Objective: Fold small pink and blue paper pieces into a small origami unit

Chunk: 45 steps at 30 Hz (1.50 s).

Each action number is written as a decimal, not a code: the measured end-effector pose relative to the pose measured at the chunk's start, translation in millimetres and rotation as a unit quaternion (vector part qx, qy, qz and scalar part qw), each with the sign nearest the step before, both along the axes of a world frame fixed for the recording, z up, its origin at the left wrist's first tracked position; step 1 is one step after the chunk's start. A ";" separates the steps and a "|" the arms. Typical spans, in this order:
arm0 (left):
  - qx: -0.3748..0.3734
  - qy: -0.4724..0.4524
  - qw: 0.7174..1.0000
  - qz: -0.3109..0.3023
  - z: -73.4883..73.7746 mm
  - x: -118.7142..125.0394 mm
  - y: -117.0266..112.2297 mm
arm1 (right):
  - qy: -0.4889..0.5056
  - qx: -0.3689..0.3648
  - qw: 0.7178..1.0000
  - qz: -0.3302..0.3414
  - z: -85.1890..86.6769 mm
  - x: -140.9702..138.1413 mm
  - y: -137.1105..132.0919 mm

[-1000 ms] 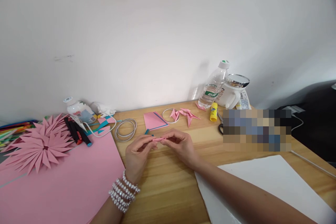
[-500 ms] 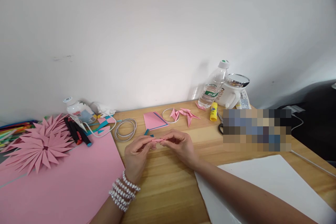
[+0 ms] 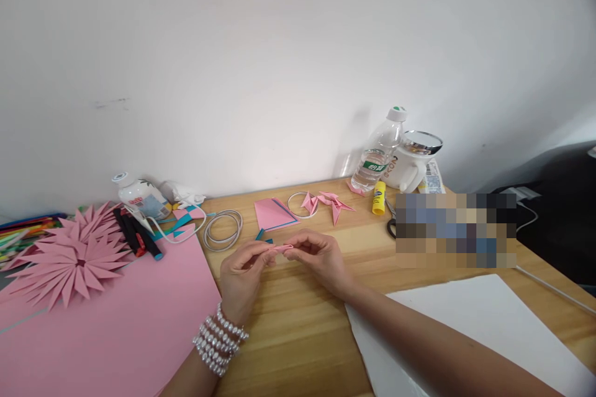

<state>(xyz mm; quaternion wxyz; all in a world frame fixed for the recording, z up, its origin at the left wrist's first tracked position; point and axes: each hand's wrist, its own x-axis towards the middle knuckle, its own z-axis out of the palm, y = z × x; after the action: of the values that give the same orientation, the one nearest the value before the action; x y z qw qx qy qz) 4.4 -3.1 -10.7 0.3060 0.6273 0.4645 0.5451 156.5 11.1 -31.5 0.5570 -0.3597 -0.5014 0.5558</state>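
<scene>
Between my two hands, above the wooden table [image 3: 284, 335], is a small folded piece of pink paper [image 3: 281, 249]. My left hand [image 3: 244, 270] pinches its left end between thumb and fingers. The right end is pinched by my right hand [image 3: 321, 260]. Fingers cover much of the paper, so its full shape is hidden. Just behind the hands lie a blue paper scrap [image 3: 261, 235] and a stack of pink paper squares [image 3: 274, 213] with blue edges. Folded pink paper stars [image 3: 335, 206] rest further right.
Large pink sheets [image 3: 139, 322] and spiky pink paper flowers [image 3: 79, 260] cover the left side, near black markers [image 3: 139, 232]. A coiled cable [image 3: 223, 231] lies behind my left hand. Back right stand a glue stick [image 3: 379, 198], water bottle [image 3: 375, 158] and mug [image 3: 410, 164]; a white board [image 3: 470, 329] lies front right.
The folded pink paper tilts slightly between my fingertips, its right end a touch higher. Both hands otherwise stay in nearly the same place.
</scene>
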 end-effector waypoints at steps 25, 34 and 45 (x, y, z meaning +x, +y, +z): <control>-0.127 -0.065 0.990 0.005 -4.1 -2.3 7.5 | -0.050 -0.017 0.998 0.027 3.4 -2.6 1.1; -0.075 0.009 0.996 -0.052 1.3 0.3 0.5 | -0.048 -0.011 0.995 0.082 7.3 1.2 -1.9; -0.107 -0.019 0.993 -0.044 -0.4 6.0 -1.5 | -0.031 -0.045 0.997 0.058 -2.2 -1.2 0.5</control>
<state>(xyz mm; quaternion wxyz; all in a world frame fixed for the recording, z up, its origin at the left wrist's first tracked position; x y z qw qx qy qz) 10.3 -4.6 -11.1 0.4041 0.6004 0.4861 0.4899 155.3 11.6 -33.6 0.4914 -0.3718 -0.5133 0.5973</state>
